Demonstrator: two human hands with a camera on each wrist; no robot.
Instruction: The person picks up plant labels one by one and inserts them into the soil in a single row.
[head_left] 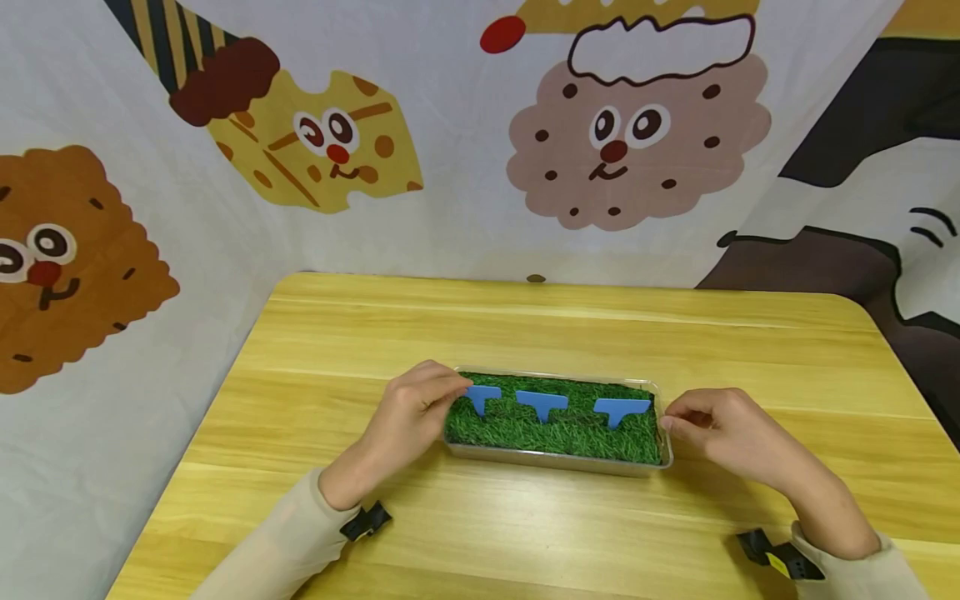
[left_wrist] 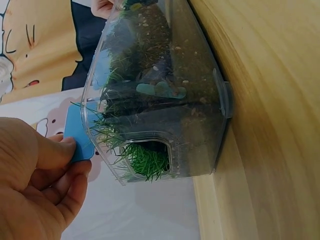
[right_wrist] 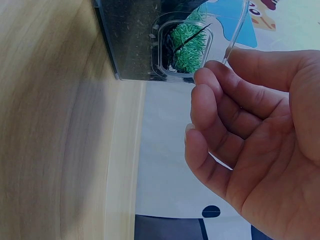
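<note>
A clear plastic box (head_left: pixel 551 461) of green grass (head_left: pixel 517 433) stands on the table, dark soil showing through its wall in the left wrist view. Three blue T-shaped plant labels stick up in a row: a left one (head_left: pixel 480 393), a middle one (head_left: pixel 542 402) and a right one (head_left: pixel 622 408). My left hand (head_left: pixel 412 408) pinches the left label's end between thumb and fingers, seen closely in the left wrist view (left_wrist: pixel 45 175). At the box's right end, my right hand (head_left: pixel 738 433) pinches the rim between thumb and forefinger, other fingers curled below.
The wooden table (head_left: pixel 360 333) spreads around the box. Behind it hangs a pale cloth (head_left: pixel 457 225) printed with cartoon biscuits and cheese. Black straps (head_left: pixel 366 522) sit at both wrists.
</note>
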